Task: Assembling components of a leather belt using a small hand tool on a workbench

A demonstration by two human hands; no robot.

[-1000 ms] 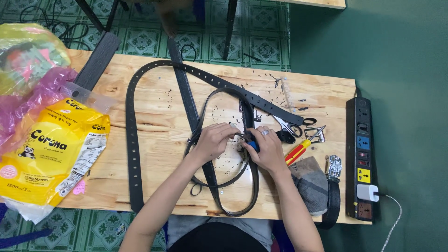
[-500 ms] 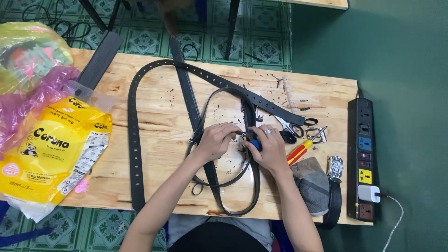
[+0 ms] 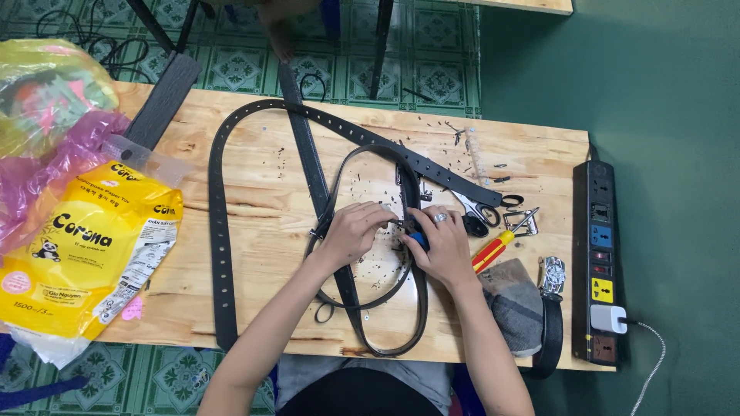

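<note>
Seen from above, a black belt (image 3: 420, 254) lies in loops near the middle of a pale wooden desk (image 3: 262, 208). Both hands meet over its strap, a little toward the front edge.

The left hand (image 3: 353, 231) has its fingers curled down onto the strap, pinching it against the wood. The right hand (image 3: 439, 243), with a ring on one finger, is clenched round a small blue-handled tool (image 3: 417, 239) whose tip meets the strap just beside the left fingertips. What the tip is doing there is hidden by the fingers.

Judging from this, the work goes best if the left hand keeps the strap flat and still while the right holds the tool upright and presses straight down, with the left fingertips clear of the tip.

A second, longer belt (image 3: 220, 231) arcs from the back edge round toward the front left corner. Dark crumbs (image 3: 370, 266) are scattered around the hands. Just right of the hands lie scissors (image 3: 482, 209), a metal buckle (image 3: 523, 223) and a red and yellow screwdriver (image 3: 492, 250). Nearer the front right corner sit a grey cloth (image 3: 512, 304) and a wristwatch (image 3: 552, 274). A black power strip (image 3: 597, 254) runs along the right edge. At the left edge are a yellow packet (image 3: 85, 254) and pink and yellow plastic bags (image 3: 46, 123). Green patterned tile floor (image 3: 231, 65) shows beyond the back edge.
</note>
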